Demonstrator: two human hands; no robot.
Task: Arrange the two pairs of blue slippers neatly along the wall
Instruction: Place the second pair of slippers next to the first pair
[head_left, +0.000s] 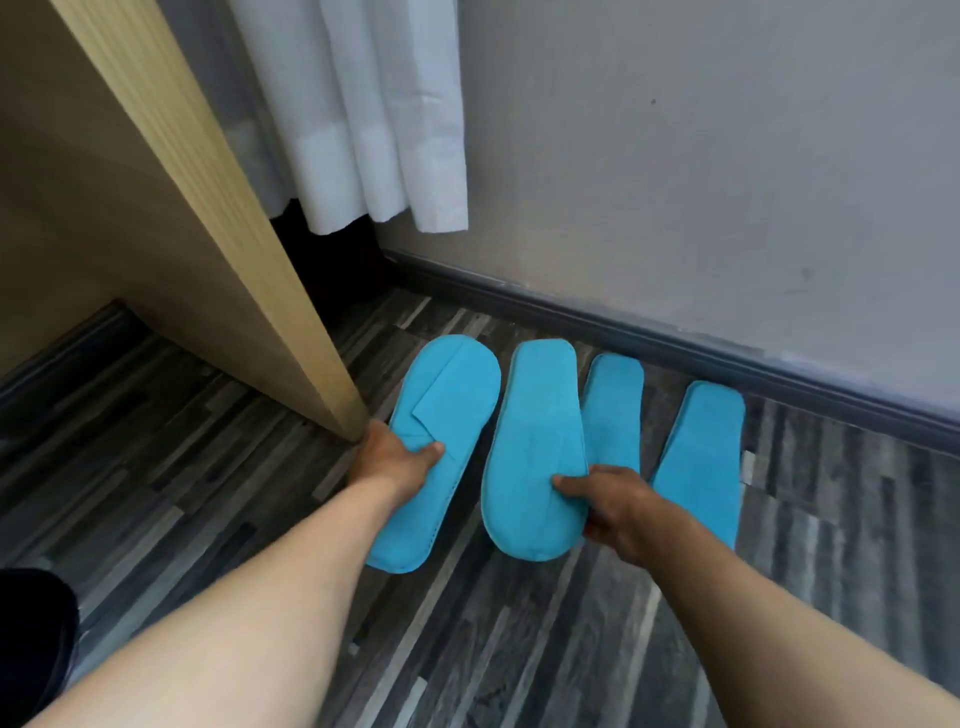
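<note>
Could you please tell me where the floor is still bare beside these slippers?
Bare striped wood floor lies right of the rightmost flat blue slipper, up to the dark skirting board. It is crowded left, between the beige wooden panel and leftmost slipper.

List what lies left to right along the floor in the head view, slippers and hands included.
Wooden panel → left hand → first slipper → second slipper → third slipper → fourth slipper.

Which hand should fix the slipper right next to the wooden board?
Probably the left hand. It already grips the leftmost slipper beside the wooden panel. The right hand is busy holding the second slipper.
</note>
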